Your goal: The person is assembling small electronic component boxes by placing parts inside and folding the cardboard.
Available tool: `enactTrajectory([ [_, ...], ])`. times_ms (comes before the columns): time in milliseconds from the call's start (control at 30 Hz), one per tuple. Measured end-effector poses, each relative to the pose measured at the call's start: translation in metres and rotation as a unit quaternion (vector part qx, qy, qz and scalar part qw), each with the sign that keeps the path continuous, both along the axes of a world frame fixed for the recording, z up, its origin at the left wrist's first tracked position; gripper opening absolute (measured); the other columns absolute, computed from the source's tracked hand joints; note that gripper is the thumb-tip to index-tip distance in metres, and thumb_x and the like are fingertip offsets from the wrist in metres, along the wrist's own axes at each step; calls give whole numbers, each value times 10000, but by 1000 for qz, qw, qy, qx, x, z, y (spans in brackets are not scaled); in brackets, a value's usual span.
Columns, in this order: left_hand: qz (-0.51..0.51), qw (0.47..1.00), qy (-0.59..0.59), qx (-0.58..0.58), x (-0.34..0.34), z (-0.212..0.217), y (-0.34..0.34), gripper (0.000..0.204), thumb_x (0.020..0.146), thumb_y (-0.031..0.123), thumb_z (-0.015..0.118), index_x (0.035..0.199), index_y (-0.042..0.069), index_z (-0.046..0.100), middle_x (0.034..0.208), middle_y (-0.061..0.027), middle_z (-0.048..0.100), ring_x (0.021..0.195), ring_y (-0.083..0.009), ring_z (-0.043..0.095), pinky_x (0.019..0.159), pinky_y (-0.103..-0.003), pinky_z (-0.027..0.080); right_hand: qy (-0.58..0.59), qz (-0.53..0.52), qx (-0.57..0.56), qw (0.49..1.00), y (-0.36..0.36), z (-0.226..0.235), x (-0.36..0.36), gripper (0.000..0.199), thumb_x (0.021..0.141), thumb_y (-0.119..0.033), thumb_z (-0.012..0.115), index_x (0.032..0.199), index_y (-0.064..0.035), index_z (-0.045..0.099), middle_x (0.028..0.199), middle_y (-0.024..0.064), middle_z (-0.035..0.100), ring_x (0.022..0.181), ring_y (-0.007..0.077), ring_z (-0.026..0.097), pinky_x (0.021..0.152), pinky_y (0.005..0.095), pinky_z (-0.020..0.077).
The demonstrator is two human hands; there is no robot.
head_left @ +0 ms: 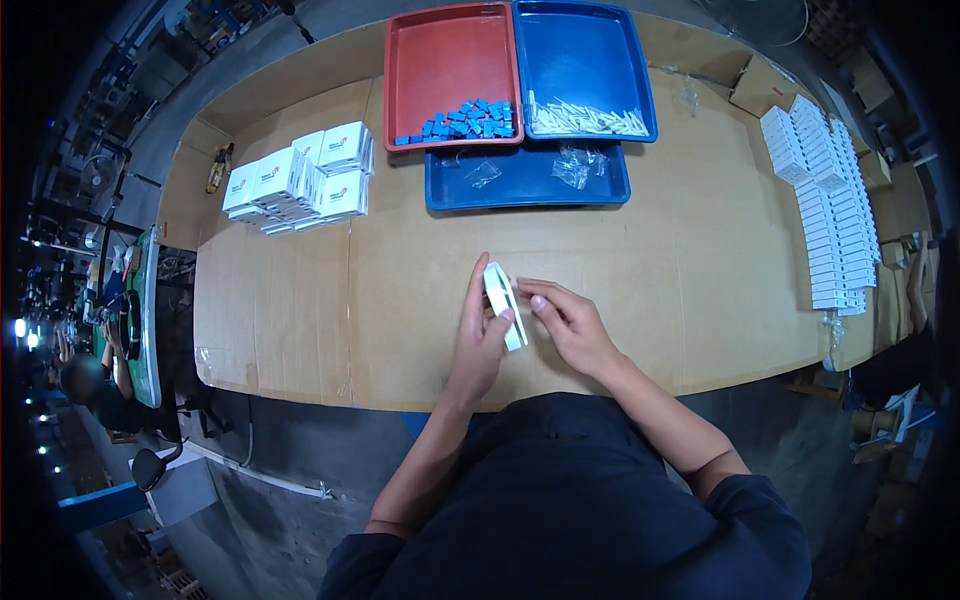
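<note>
**Head view: both hands on a small white box at the table's near edge**

Head view, looking straight down, and the left hand (480, 330) has its fingers stretched long and flat against the left face of a small white cardboard box (504, 302), thumb pressed on its near end — so the box stands on edge, tilted a little, held rather than lying loose. The right hand (568, 325) comes in just beside it, fingers curled, the thumb and forefinger tips touching the box's right side near its lower half. Whether those right fingertips pinch a flap or merely rest on it cannot be told.

Under the fingers is the brown cardboard-covered table (640, 300). Well beyond the fingertips sits a red plastic tray (440, 60) with a heap of small blue blocks (465, 120) along its near wall; beside it to the right, a blue plastic tray (580, 50) holding pale thin sticks (585, 120). A second blue tray (520, 185) lies nearer the fingers, with clear plastic bags (575, 165) in it.

Far left of the left fingers — a cluster of white printed cartons (300, 185). Far right of the right fingers, a long row of flat white boxes (835, 220).
</note>
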State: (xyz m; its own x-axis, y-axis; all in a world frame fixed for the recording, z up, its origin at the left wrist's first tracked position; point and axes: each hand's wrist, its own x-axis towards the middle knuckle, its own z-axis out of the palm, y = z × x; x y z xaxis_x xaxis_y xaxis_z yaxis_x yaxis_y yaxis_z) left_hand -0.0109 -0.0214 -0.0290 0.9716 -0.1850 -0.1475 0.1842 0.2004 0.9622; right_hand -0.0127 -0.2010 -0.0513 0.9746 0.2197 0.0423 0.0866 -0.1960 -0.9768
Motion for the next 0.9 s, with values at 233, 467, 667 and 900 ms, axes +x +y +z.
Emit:
enactTrajectory([
  [233, -62, 977, -175, 107, -2, 0, 2, 1058, 826, 104, 709, 1673, 64, 78, 1607, -203, 354, 1498, -311, 361, 1223, -438, 307, 307, 20, 183, 934, 1, 42, 6, 449, 1058, -244, 630, 1421, 8, 552, 1372, 135, 637, 1268, 237, 623, 992, 349, 546],
  [467, -10, 998, -29, -47, -6, -18, -9, 716, 1118, 429, 376, 1675, 75, 100, 1646, -201, 290, 1516, -310, 322, 1234, -411, 282, 139, -1, 219, 966, 18, 28, -10, 556, 960, -119, 747, 1458, 9, 539, 1502, 171, 537, 1381, 262, 541, 1126, 386, 459],
  [667, 78, 996, -32, -29, -14, -2, -27, 649, 1153, 435, 224, 1672, 63, 105, 1629, -196, 307, 1505, -296, 330, 1238, -415, 274, -56, -31, -8, 998, 32, 41, -23, 537, 966, -95, 709, 1474, -10, 555, 1580, 207, 466, 1420, 354, 516, 1156, 396, 430],
  [900, 60, 990, -102, -78, -11, -6, -25, 749, 1126, 523, 295, 1672, 54, 89, 1591, -224, 352, 1476, -282, 361, 1220, -406, 284, -145, -33, -35, 988, 39, 47, -28, 537, 1011, -114, 651, 1509, 14, 496, 1588, 287, 418, 1458, 416, 444, 1139, 410, 450],
])
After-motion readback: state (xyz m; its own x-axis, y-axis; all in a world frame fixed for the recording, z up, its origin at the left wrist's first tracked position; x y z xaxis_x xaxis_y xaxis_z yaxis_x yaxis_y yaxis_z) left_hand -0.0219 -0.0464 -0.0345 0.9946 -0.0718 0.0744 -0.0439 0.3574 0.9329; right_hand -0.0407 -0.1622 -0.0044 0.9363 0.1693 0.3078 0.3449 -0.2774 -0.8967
